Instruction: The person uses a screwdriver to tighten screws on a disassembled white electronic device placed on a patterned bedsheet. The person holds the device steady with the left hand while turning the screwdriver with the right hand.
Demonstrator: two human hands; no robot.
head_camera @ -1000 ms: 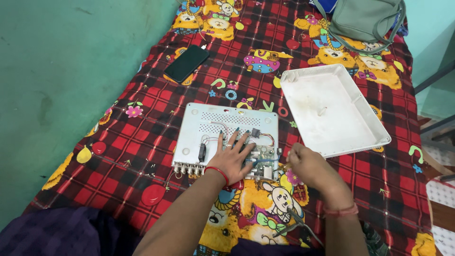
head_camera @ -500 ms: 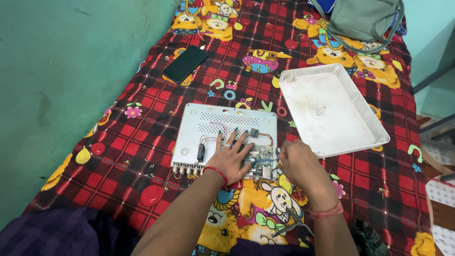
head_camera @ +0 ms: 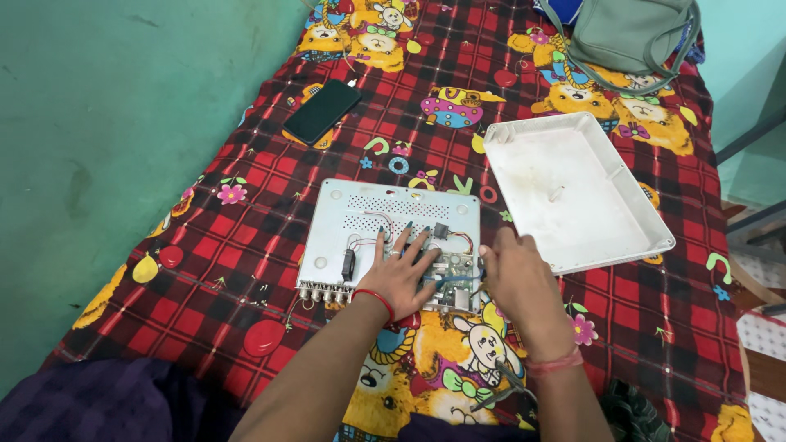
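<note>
An opened white electronics box (head_camera: 368,225) lies on a red checked bedsheet with cartoon prints (head_camera: 246,245). Wires and a small circuit board (head_camera: 446,274) fill its near right part. My left hand (head_camera: 401,274) rests flat on the board, fingers spread, a red thread on the wrist. My right hand (head_camera: 516,282) sits at the box's right edge with fingers curled against the board; whatever it pinches is hidden. The box's white lid (head_camera: 573,192) lies upside down to the right.
A black phone (head_camera: 322,111) lies face up at the far left of the sheet. A grey-green bag (head_camera: 626,33) sits at the far end. A green wall runs along the left. A pair of pliers (head_camera: 499,385) lies near my right forearm.
My right hand has shifted slightly left, closer to the board's right edge. My left hand stays pressed flat on the board.
</note>
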